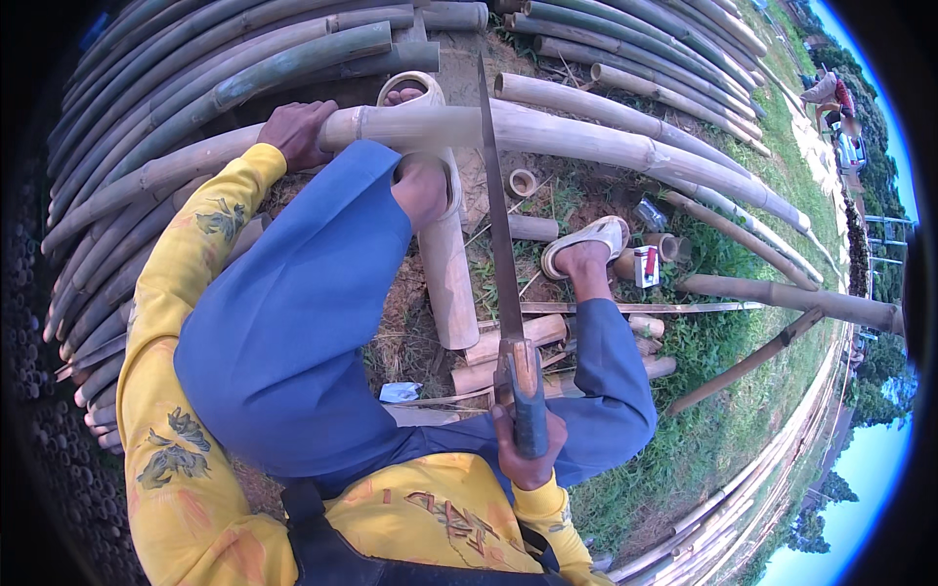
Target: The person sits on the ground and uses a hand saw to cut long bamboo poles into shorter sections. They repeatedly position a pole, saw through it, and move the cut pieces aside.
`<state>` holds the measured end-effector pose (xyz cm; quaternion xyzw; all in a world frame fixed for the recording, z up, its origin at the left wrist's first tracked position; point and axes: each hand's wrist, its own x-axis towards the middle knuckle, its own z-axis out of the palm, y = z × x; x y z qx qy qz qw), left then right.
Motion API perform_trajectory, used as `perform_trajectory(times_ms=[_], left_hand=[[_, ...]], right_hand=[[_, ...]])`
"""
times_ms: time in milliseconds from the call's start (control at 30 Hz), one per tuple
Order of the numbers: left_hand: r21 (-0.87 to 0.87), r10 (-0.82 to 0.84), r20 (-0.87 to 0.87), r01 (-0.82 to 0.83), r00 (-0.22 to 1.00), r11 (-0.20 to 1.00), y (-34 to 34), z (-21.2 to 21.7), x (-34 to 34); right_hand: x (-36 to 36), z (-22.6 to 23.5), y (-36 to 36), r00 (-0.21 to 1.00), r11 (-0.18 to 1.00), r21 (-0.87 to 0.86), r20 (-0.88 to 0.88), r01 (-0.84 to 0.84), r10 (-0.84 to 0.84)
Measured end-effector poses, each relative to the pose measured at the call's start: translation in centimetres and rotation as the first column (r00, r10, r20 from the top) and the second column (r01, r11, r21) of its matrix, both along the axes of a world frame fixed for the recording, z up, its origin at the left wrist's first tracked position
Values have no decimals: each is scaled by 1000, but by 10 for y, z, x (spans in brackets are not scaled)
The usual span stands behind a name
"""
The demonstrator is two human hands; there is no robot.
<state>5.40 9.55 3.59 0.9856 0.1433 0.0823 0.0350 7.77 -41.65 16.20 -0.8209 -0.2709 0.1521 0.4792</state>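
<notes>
A long, pale bamboo pole [586, 137] lies crosswise in front of me. My left hand [296, 135] is closed over it, left of my raised knee. My right hand [529, 449] grips the handle of a hand saw [501, 225]. Its long dark blade points away from me and crosses the pole, right of my left hand; whether the teeth have bitten in cannot be made out. My sandalled left foot [420, 186] is beside the pole, on or against a thick bamboo piece [449, 283].
Many bamboo poles [283, 73] are stacked at left and far side. Short cut pieces [508, 347], a bamboo ring [522, 183] and a red-and-white packet [646, 266] lie near my right foot [586, 249]. Bamboo props [791, 298] stand at right. Another person [831, 103] is far off.
</notes>
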Motion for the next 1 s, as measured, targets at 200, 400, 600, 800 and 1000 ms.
perform_trajectory(times_ms=[200,400,600,800,1000], left_hand=[[-89,61,-114,-71,992,993,-6,11,24],[-19,59,-88,-61,994,998,-11,2,-1],[-28,14,-38,-15,999,999,-8,-4,7],[-97,65,-200,-86,978,992,10,18,19],[-84,-13,-68,7,998,996,-7,17,17]], right_hand=[[95,-22,108,996,991,130,-79,-42,52],[19,-16,21,999,997,78,-39,1,2],[63,-5,53,992,998,61,-120,-34,42],[34,-30,41,998,997,49,41,-54,52],[13,-3,-2,996,998,20,62,-59,58]])
